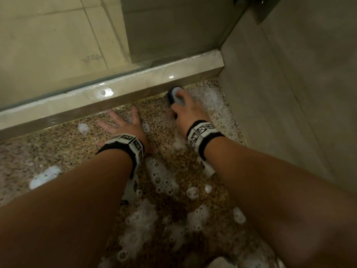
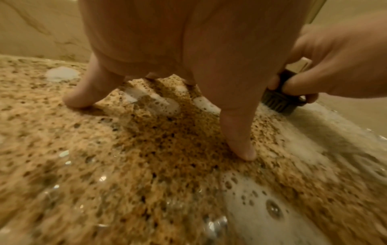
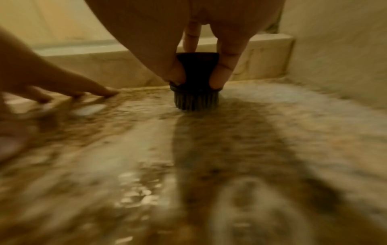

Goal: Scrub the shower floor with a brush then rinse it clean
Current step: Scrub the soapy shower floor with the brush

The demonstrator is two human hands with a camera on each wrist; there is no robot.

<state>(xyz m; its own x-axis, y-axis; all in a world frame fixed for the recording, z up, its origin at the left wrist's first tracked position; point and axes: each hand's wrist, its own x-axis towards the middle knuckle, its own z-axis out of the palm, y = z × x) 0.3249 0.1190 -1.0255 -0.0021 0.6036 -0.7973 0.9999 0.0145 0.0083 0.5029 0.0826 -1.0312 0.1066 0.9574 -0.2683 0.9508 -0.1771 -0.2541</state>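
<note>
Nearest to the head cam, two bare forearms are reaching fwd over the speckled granite shower floor [image 1: 63, 144], which is lying wet and shiny. White soap foam [image 1: 160, 178] is sitting in patches btw the arms, with big bubbles in it, and more foam patches are lying at the left.

Each wrist is wearing a black band w/ white marker blocks: the left wristband [image 1: 125, 145] and the right wristband [image 1: 202, 132].

A bit farther, the left hand [image 1: 123, 125] is resting flat on the wet floor, fingers straight and spread, holding nothing. In the left wrist cam the fingertips [image 2: 244, 152] are pressing on the stone, with foam just beside them.

To the right of it and slightly farther, the right hand [image 1: 190, 108] is gripping the scrub brush [image 1: 176, 94] from above, fingers curled round its body. The brush has a pale grey top and a dark blue-black body. In the right wrist cam the fingers [image 3: 222, 77] are pinching the dark body from both sides, and the bristles are standing upright on the floor. Thin foam is spreading on the floor around and to the right of the brush.

The brush is sitting at the far edge of the floor, just beside the beige marble curb [image 1: 135, 84], near the corner where the curb is meeting the tiled wall [image 1: 289, 84] on the right. Above the curb, a glass door panel [image 1: 173, 26] is standing, with a metal hinge [image 1: 260, 8] at top right. Beyond the glass, pale floor tiles are showing.
</note>
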